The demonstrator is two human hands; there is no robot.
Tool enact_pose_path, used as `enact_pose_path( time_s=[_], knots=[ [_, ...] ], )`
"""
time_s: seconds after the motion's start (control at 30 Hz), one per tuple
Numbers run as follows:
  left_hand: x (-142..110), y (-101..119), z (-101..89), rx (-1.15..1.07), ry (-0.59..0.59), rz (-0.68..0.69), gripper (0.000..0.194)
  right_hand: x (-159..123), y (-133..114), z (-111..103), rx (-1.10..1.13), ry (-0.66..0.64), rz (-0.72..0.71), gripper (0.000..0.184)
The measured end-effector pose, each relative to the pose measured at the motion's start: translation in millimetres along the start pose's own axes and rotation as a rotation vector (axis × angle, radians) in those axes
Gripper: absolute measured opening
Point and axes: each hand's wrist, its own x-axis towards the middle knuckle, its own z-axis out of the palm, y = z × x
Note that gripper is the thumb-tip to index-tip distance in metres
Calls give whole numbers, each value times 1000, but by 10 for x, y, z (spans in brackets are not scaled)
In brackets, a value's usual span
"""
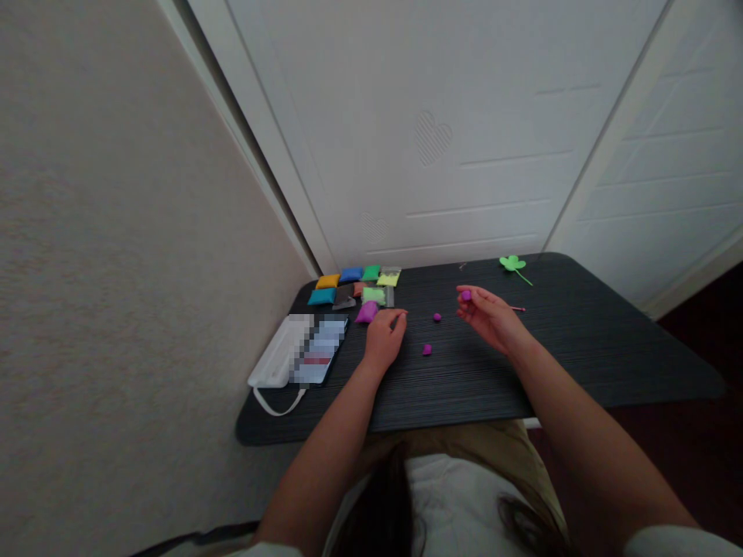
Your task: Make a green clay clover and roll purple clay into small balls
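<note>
Presently a purple ball (466, 295) at the tip of the pinching right grip (491, 315), left grip (384, 339) unclear.

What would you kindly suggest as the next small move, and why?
Perhaps the right hand should lay its pinched purple piece beside the small purple ball, since that ball and a purple lump lie on the tabletop.

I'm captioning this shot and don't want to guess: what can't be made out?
All in the head view:
Phone: screen content, masked by pixelation.
Purple packet: its near part, hidden by the left hand.
Purple lump: partly covered by fingers of the right hand.
Pink stick: its left end, hidden by the right hand.
Left fingertips: too small to tell whether they pinch anything.
</note>
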Motion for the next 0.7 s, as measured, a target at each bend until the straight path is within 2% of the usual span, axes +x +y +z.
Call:
enact_pose_path(
  time_s=[0.2,0.33,0.5,0.7],
  knots=[
    [3,4,-6,-4,-3,-3,24,12,4,9,-20,13,-38,15],
    [3,13,-9,-7,4,0,24,16,5,20,-63,16,-38,27],
    [5,15,-11,-4,13,-1,23,0,16,15,-136,45,-14,15],
    [10,11,-13,-9,-1,-8,25,14,32,1,-132,65,-33,21]
  ],
)
